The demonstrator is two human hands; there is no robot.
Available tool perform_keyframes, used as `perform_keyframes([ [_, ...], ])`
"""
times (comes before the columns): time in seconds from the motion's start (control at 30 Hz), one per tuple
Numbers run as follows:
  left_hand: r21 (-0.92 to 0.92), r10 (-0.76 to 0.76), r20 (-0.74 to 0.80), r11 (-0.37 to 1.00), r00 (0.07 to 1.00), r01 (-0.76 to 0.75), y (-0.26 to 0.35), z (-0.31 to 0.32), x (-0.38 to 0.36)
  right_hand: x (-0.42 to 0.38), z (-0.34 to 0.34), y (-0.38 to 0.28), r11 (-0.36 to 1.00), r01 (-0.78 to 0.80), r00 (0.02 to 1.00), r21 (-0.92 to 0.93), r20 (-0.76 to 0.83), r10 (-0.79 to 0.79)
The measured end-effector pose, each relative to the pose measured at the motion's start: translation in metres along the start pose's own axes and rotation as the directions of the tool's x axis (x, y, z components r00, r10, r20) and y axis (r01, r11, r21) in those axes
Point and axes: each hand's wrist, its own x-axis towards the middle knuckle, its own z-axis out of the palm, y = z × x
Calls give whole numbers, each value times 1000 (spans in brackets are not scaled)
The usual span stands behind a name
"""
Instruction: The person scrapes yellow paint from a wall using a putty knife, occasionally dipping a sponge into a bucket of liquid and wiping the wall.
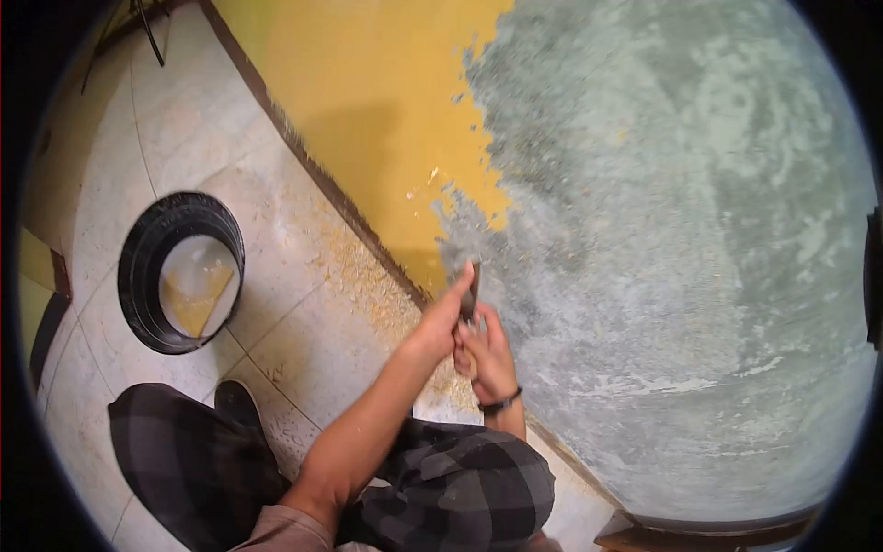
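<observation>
A dark, narrow scraper (471, 296) points up toward the wall, where yellow paint (368, 120) meets bare grey plaster (644, 230). My left hand (443, 324) is closed on it, with one digit stretched along the blade. Just below and to the right, my right hand (490, 361), with a dark band at the wrist, closes around the lower part of the same tool. The handle is mostly hidden between the hands. Yellow and pale paint flakes (372, 290) lie along the foot of the wall.
A black bucket (131, 285) holding cloudy water and a yellowish flat piece (207, 304) stands on the tiled floor at left. My knees, in dark checked cloth, fill the bottom. Thin dark legs of some object (150, 37) show at the upper left.
</observation>
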Motion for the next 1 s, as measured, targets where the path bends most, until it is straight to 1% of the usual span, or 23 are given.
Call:
perform_keyframes([
  [0.03, 71, -25, -6, 997, 1000, 26, -14, 3, -3, -14, -9, 4, 1000, -2, 1000, 5, -25, 2],
  [0.07, 130, -64, 39, 990, 997, 58, -25, 7, -9, -29, -19, 4, 996, -39, 999, 76, 4, 39],
  [0.17, 337, -205, 119, 929, 972, 154, -53, 12, -18, -57, -41, 16, 977, 17, 1000, 211, -20, -13],
  [0.2, 373, -191, 111, 918, 975, 137, -58, 15, -25, -62, -47, 22, 975, 25, 998, 221, -58, -13],
  [0.23, 382, -210, 87, 910, 974, 162, -62, 18, -31, -66, -51, 27, 972, 30, 996, 232, -93, -9],
  [0.27, 390, -224, 61, 902, 973, 183, -65, 21, -35, -68, -55, 32, 964, 52, 997, 260, -75, -34],
  [0.3, 419, -206, 51, 893, 977, 166, -71, 26, -36, -70, -59, 35, 972, 39, 998, 234, -62, -26],
  [0.37, 273, -127, 3, 954, 992, 121, -80, 30, -31, -73, -62, 30, 971, 49, 998, 234, -39, -41],
  [0.4, 343, -184, 145, 931, 972, 125, -73, 33, -32, -78, -62, 21, 996, 90, 996, -7, 14, -90],
  [0.43, 361, -179, 138, 925, 974, 119, -70, 34, -35, -82, -66, 11, 959, 136, 990, -248, 69, -123],
  [0.47, 421, -245, 318, 902, 916, 95, -55, 52, -59, -82, -75, -1, 920, 214, 971, -327, 171, -165],
  [0.5, 469, -317, 479, 881, 818, 67, -48, 65, -74, -88, -79, -15, 925, 213, 971, -315, 171, -166],
  [0.53, 425, -254, 354, 901, 900, 87, -52, 70, -67, -93, -80, -31, 888, 245, 960, -389, 224, -167],
  [0.57, 429, -252, 349, 899, 903, 86, -52, 79, -70, -97, -79, -47, 840, 282, 946, -463, 279, -164],
  [0.6, 423, -170, 212, 904, 962, 66, -53, 89, -74, -100, -80, -62, 840, 282, 946, -464, 280, -163],
  [0.63, 416, -84, 73, 908, 994, 47, -54, 97, -74, -102, -81, -77, 846, 240, 942, -475, 325, -84],
  [0.67, 453, -137, 213, 891, 967, 27, -48, 97, -77, -105, -82, -90, 848, 195, 930, -493, 367, 0],
  [0.7, 444, -138, 217, 896, 966, 28, -46, 101, -79, -107, -81, -101, 844, 190, 931, -502, 365, 8],
  [0.77, 351, -60, 251, 936, 966, -33, -38, 114, -88, -109, -73, -125, 740, 159, 948, -653, 311, 72],
  [0.8, 333, 7, 207, 940, 978, -77, -36, 125, -96, -117, -61, -137, 720, 167, 953, -673, 298, 57],
  [0.83, 325, 4, 208, 943, 978, -73, -33, 127, -95, -116, -57, -144, 716, 161, 954, -679, 294, 65],
  [0.97, 307, 56, 250, 942, 967, -134, -9, 131, -90, -110, -28, -176, 657, 205, 946, -725, 318, 55],
  [1.0, 272, 82, 289, 948, 954, -164, -3, 126, -79, -104, -21, -179, 689, 185, 947, -701, 314, 65],
])
